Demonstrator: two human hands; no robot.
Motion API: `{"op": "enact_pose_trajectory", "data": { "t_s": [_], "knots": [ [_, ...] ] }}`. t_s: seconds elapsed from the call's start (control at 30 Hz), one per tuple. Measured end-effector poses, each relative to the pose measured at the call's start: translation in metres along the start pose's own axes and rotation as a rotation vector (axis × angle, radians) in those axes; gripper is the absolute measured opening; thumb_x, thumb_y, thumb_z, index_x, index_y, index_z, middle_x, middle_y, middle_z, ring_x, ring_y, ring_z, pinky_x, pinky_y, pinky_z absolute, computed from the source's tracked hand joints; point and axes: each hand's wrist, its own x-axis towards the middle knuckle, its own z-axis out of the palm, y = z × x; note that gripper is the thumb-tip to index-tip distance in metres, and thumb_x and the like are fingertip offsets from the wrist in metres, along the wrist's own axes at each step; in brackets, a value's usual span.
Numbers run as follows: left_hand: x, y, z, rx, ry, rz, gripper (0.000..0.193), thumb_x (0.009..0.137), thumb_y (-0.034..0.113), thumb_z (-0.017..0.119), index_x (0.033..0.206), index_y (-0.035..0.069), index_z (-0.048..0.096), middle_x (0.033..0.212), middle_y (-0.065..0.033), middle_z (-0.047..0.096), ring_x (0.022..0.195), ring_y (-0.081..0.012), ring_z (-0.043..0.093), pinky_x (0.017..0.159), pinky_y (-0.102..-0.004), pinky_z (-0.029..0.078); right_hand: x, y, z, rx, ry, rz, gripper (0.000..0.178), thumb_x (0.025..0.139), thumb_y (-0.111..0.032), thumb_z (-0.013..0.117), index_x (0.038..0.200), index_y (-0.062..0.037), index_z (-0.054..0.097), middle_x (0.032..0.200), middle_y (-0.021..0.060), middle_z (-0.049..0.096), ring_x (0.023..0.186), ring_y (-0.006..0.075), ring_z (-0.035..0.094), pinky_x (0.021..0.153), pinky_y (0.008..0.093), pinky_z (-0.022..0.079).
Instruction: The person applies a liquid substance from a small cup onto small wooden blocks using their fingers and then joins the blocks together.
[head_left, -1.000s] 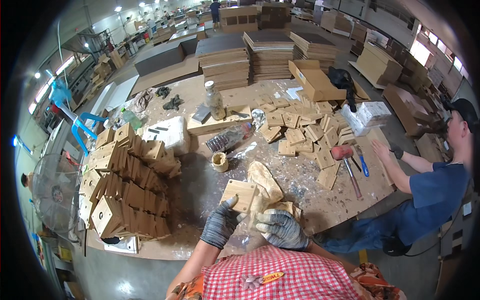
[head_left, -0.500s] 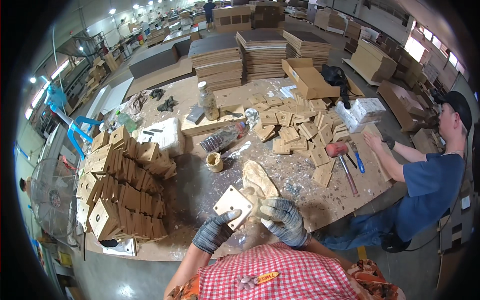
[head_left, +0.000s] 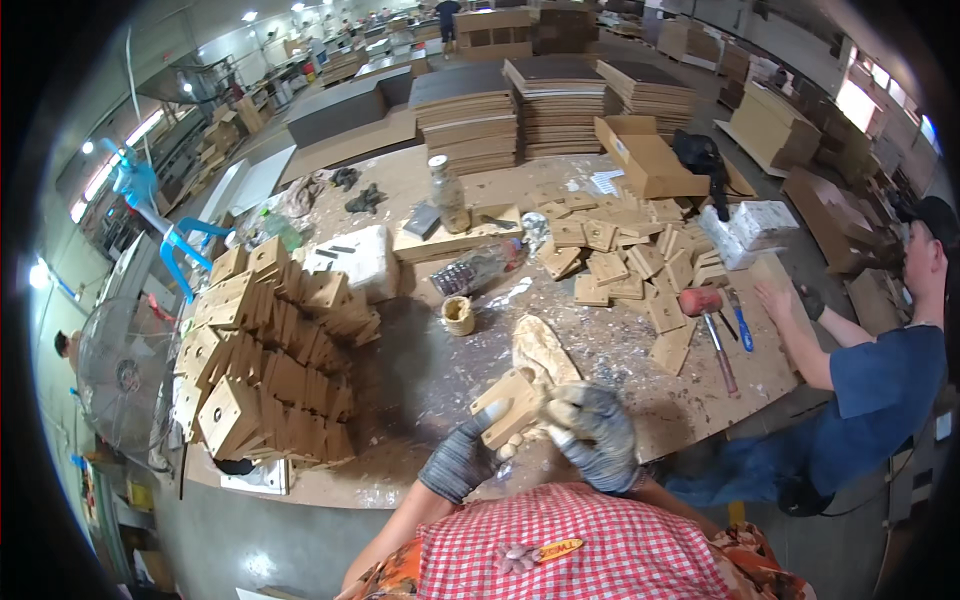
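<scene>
My left hand, in a grey knit glove, grips a pale wooden block with drilled holes by its near edge, thumb on top. My right hand, gloved with stained fingertips, is closed at the block's right side; what its fingers hold is hidden. A cream cloth lies just beyond the fingers, partly covered by them. Several small pale round pieces show below the block. Farther off stands a small glue-crusted pot.
Stacked wooden blocks rise at the left, and loose blocks lie heaped beyond. A red mallet and a blue-handled tool rest at the right. A plastic bottle lies mid-table. A co-worker stands at the right edge.
My left hand has tilted the block, so its broad face is turned differently, and brought it closer to my right fingers. The whole scene has shifted rightward in view.
</scene>
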Motion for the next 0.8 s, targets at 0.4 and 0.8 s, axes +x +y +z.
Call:
{"op": "enact_pose_trajectory", "data": {
  "t_s": [0.4,0.8],
  "knots": [
    [0.000,0.002,-0.004,0.003,0.037,0.090,0.045,0.085,0.027,0.067,0.118,0.002,0.051,0.081,-0.0131,0.061,0.058,-0.0161,0.061,0.049,-0.0221,0.054,-0.008,0.000,-0.002,-0.074,0.082,-0.028,0.027,0.082,-0.006,0.064,0.110,-0.0059,0.065,0.117,0.0087,0.057,0.109,0.0250,0.055,0.095,0.0353,0.044],
    [0.007,0.005,-0.025,-0.026,-0.021,0.202,0.036,0.085,0.024,0.066,0.113,0.006,0.054,0.081,-0.0082,0.063,0.062,-0.0182,0.062,0.051,-0.0252,0.052,-0.045,0.042,0.011,-0.035,-0.117,0.139,0.028,0.082,-0.011,0.064,0.110,-0.0072,0.064,0.111,0.0077,0.060,0.107,0.0243,0.054,0.096,0.0356,0.043]
  ]
}}
